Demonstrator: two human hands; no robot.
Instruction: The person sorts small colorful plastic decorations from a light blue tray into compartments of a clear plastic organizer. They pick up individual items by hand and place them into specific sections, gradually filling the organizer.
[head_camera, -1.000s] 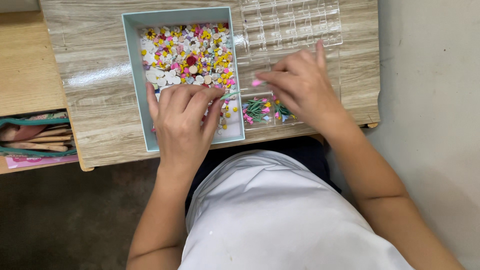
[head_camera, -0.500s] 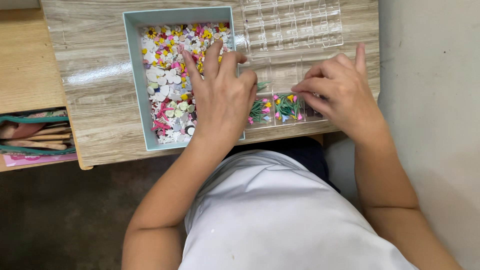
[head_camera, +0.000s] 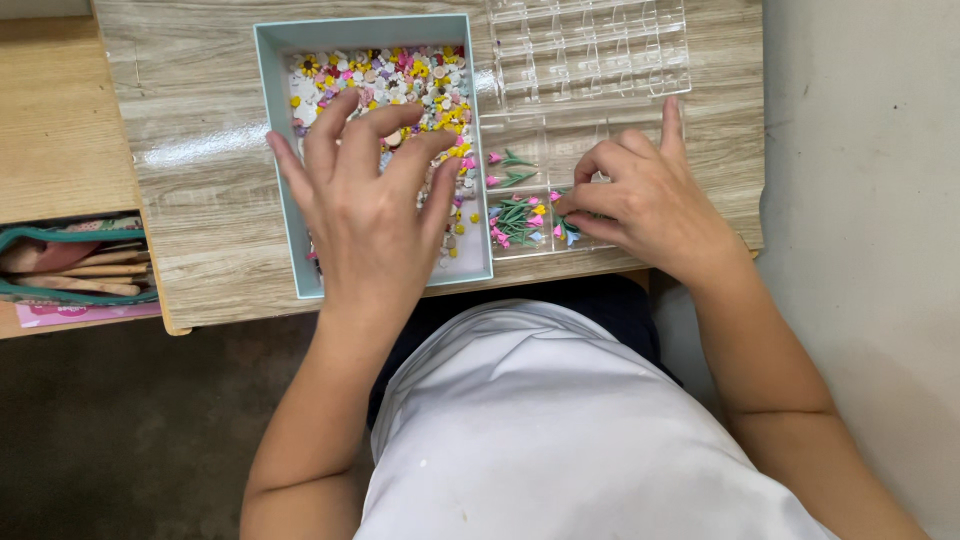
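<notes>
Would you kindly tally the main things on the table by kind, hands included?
Hands: 2, left hand and right hand
Teal box of small mixed beads: 1
Clear compartment organizer: 1
Total: 4

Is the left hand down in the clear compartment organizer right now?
No, the left hand is spread over the teal box of mixed small pieces, while the right hand rests on the clear organizer.

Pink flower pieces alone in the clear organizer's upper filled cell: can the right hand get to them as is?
Probably yes. The right hand rests beside that cell of the clear organizer; nothing covers the pink flower pieces.
</notes>
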